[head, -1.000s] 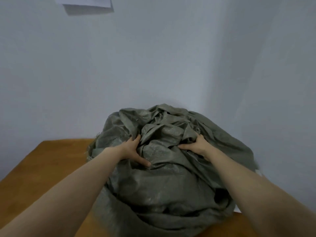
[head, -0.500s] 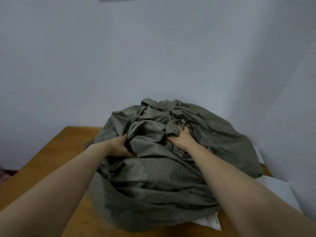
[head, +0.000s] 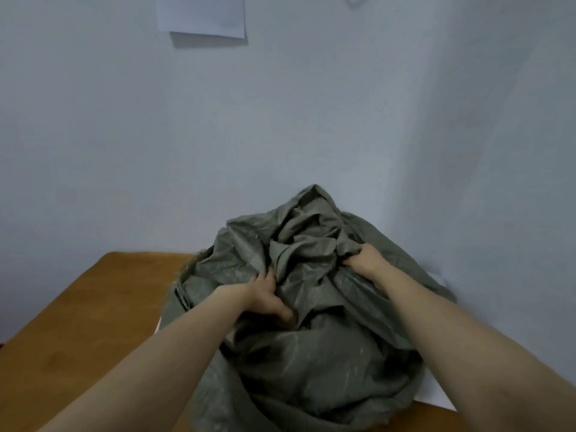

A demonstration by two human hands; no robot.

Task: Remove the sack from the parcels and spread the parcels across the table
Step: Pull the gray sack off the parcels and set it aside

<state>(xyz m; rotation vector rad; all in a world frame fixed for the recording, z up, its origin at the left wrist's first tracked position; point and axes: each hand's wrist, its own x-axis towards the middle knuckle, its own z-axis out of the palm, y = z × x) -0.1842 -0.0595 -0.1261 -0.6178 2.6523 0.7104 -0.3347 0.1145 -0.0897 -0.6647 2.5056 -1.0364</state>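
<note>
A big grey-green woven sack (head: 311, 363) lies bunched in a mound on the wooden table (head: 93, 322), close to the corner of the walls. My left hand (head: 265, 294) grips a fold of the sack on the left side of the crumpled top. My right hand (head: 364, 260) grips another bunch of the fabric on the right, a bit farther back. A peak of gathered cloth rises behind both hands. White parcels (head: 433, 391) peek out flat under the sack's right edge; the others stay hidden beneath the cloth.
Pale walls meet in a corner right behind the sack. A white sheet of paper (head: 202, 14) hangs on the back wall, top left. Bare wooden tabletop stretches to the left of the sack, its left edge running diagonally.
Both hands have bunched the fabric tighter and drawn it up, so the top of the sack now forms a peak. The view has tilted upward, bringing the wall paper back in.
</note>
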